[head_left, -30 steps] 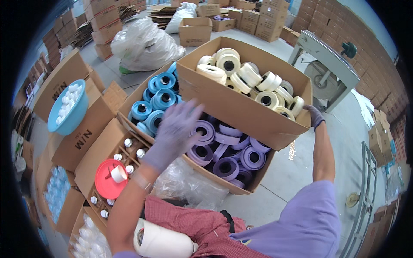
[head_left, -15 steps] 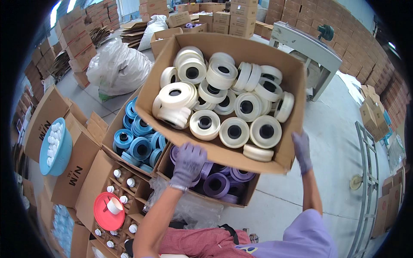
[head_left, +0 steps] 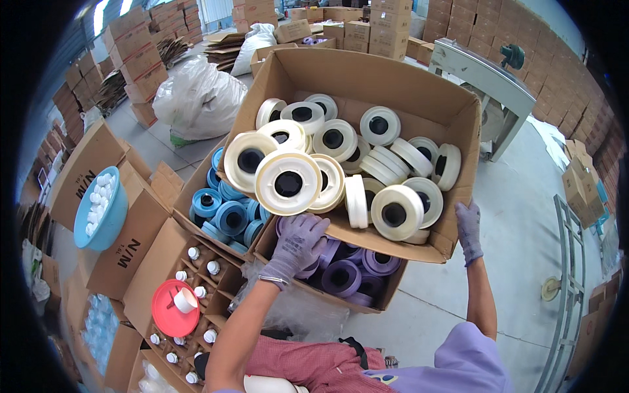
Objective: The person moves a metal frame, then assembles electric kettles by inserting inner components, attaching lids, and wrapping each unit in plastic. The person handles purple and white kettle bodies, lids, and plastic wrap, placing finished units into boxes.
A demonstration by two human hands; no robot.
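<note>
A large open cardboard box point(head_left: 419, 95) is held up in front of me, tilted toward my left. White round ring-shaped plastic pieces with dark centers point(head_left: 333, 138) are piled inside, several of them bunched at the near left edge. My left hand point(head_left: 296, 247), in a grey-purple glove, is closed on the near edge, just below a large white piece. At the near right corner my gloved right hand point(head_left: 469, 230) grips the side; its fingers are partly hidden. Beneath are similar purple pieces point(head_left: 342, 277) in a second box, and blue pieces point(head_left: 232, 218) in a box to its left.
At the lower left, a red plate point(head_left: 165, 316) with a white cup rests on a divided carton of white-capped bottles point(head_left: 213, 267). A blue basin point(head_left: 108, 226) of white caps sits beyond. A grey machine table point(head_left: 485, 75) and a metal frame point(head_left: 571, 281) stand right.
The box has tipped further, and the white pieces have slid toward its near left edge, exposing the far right inside. Both hands still hold it.
</note>
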